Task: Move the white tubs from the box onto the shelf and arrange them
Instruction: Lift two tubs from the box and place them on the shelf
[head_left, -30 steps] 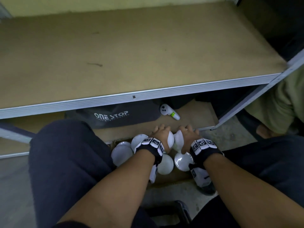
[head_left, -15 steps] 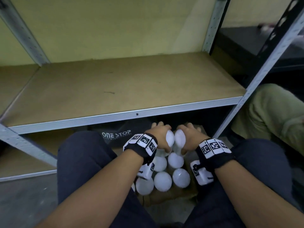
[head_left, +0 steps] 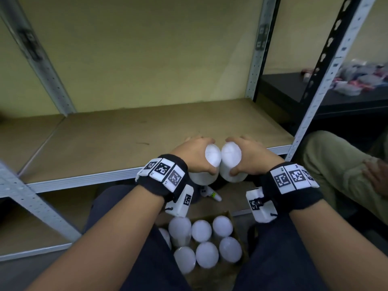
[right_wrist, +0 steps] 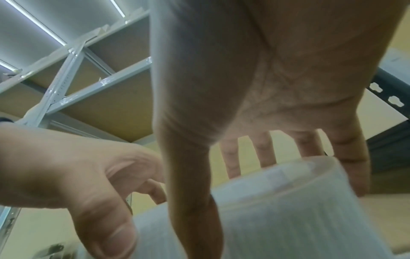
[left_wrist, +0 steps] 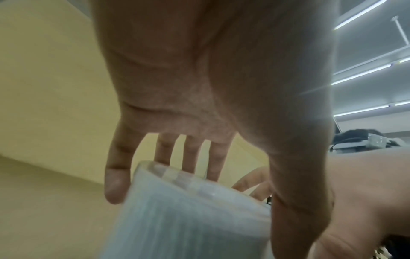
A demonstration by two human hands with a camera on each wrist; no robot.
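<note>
A metal shelving unit (head_left: pixel 310 114) fills the head view, its brown shelf board (head_left: pixel 130 143) bare and rimmed with a pale metal edge; below it, between the person's dark-trousered knees, sits an open cardboard box (head_left: pixel 231 216) with white tubs (head_left: pixel 206 254) packed upright, lids up, in rows; a small white controller-like object (head_left: pixel 210 193) lies on the floor just beyond the box. The left hand (head_left: pixel 194 157) grips one white tub (head_left: pixel 202 178) from above, fingers curled over the far side of its lid and thumb on the near side; the right hand (head_left: pixel 251 157) holds a second tub (head_left: pixel 234 175) the same way. The two tubs touch side by side, lifted clear of the box and level with the shelf's front edge, not yet on the board.
</note>
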